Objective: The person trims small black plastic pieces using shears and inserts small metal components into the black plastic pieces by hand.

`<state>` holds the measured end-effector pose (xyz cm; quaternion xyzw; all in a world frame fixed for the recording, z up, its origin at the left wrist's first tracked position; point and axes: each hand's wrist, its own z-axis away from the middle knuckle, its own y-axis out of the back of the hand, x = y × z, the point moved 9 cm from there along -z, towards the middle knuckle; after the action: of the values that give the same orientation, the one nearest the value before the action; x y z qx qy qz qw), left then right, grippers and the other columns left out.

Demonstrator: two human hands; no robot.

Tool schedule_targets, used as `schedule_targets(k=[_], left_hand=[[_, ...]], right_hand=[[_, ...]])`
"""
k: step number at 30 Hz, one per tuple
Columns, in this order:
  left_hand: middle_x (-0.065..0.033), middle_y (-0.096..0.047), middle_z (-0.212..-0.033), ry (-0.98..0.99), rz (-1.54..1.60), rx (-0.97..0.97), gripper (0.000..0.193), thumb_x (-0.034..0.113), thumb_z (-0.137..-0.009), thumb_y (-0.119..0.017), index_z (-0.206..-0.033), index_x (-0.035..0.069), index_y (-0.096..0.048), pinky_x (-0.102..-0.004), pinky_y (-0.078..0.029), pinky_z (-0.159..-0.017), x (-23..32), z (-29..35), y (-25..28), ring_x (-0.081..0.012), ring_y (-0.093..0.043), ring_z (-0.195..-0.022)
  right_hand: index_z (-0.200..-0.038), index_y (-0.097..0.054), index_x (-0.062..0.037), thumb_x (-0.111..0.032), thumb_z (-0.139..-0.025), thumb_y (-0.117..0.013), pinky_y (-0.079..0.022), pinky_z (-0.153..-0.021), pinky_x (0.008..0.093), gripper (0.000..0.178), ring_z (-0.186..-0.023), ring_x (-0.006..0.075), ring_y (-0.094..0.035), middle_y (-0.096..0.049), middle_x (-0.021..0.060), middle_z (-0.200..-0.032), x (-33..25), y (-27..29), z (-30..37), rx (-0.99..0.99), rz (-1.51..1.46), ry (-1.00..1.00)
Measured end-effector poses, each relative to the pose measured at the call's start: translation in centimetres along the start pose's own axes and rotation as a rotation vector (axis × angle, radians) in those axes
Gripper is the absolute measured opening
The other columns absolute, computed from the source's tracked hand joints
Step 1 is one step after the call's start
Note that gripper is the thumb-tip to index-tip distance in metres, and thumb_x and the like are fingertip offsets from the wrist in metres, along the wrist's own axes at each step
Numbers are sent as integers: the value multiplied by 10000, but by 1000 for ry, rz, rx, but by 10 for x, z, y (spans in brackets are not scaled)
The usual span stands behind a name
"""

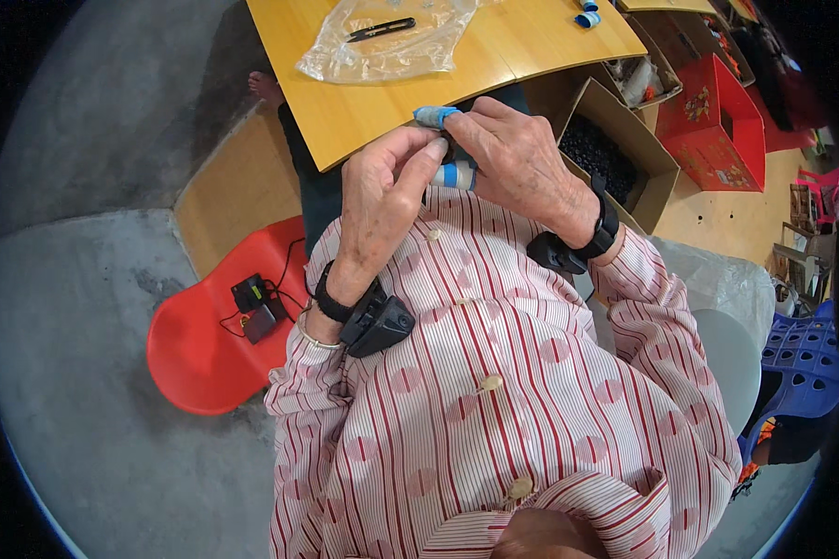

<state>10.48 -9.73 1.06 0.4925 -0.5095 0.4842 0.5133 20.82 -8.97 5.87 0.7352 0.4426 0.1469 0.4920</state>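
Observation:
My left hand [382,191] and my right hand [520,158] meet just off the near edge of the table, fingers pinched together. Between the fingertips shows a small dark piece [448,146], mostly covered, its kind too small to make out. Two blue-and-white wraps, an upper one [433,116] and a lower one [455,175], sit at the finger ends of my right hand. On the table [391,107] lies a clear plastic bag [419,51] with black thread snips [382,30] on it. Similar blue-and-white wraps [587,19] lie at the table's far right.
Right of the table stands a cardboard box [660,191] of small black pieces [601,149]. Beyond it are a red box [708,130] and more cartons. A red chair [191,345] at my left carries a black device with cables [259,307]. A blue plastic chair [802,359] stands at right.

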Motion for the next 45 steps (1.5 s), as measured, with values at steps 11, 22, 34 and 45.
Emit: schedule_targets(k=[11,22,34,45], left_hand=[[-51,-634,-758,6,1,6,212,144,-871,-559,-930,-47,-630,-229,-460,-636,-1,-1,1,-86,-576,-690],[-39,-631,-773,25,33,-21,229,148,-882,-556,-931,-62,-631,-223,-457,-644,3,-1,-1,-76,-570,-707],[-40,-620,-809,147,36,-150,323,250,-870,-613,-995,-48,-603,-224,-446,-664,-17,-2,3,-83,-563,-746],[-130,-594,-1146,-429,-459,-185,744,222,-573,-837,-1236,68,-538,-348,-479,-889,50,10,-7,-275,-563,-1077]], right_hand=[[-929,-569,-75,-154,-685,-705,-488,-504,298,290,-676,180,-592,-601,43,-723,5,1,3,54,45,1],[-1013,-569,-107,-142,-678,-705,-496,-536,302,364,-726,185,-581,-616,16,-772,1,5,2,60,35,53],[-862,-555,-128,-289,-693,-735,-485,-532,317,294,-681,190,-569,-600,-6,-698,9,-2,2,10,-54,17],[-772,-631,-86,-394,-715,-746,-476,-529,305,333,-612,180,-580,-595,27,-639,6,4,0,83,-277,47]])
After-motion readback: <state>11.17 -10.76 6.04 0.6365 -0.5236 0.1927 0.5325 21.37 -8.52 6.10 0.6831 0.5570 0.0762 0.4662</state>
